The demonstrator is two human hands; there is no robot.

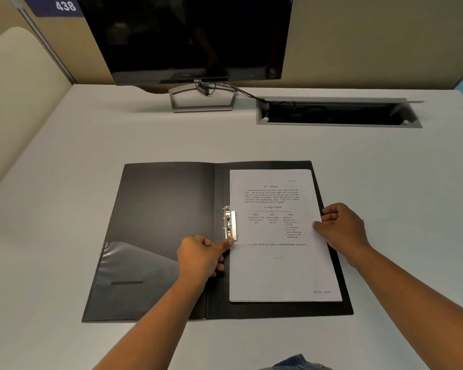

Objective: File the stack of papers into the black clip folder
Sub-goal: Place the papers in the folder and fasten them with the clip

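The black clip folder [161, 209] lies open flat on the desk. A stack of white printed papers [278, 273] rests on its right half, left edge beside the metal clip [230, 222] at the spine. My left hand [201, 256] is curled by the spine, its thumb pressing the lower end of the clip. My right hand [342, 227] grips the right edge of the stack, thumb on top and fingers curled at the edge.
A dark monitor [193, 36] on a stand [202, 98] is at the back of the white desk [64, 145]. An open cable tray [337, 113] is cut into the desk at back right. Partition walls enclose the left and the rear.
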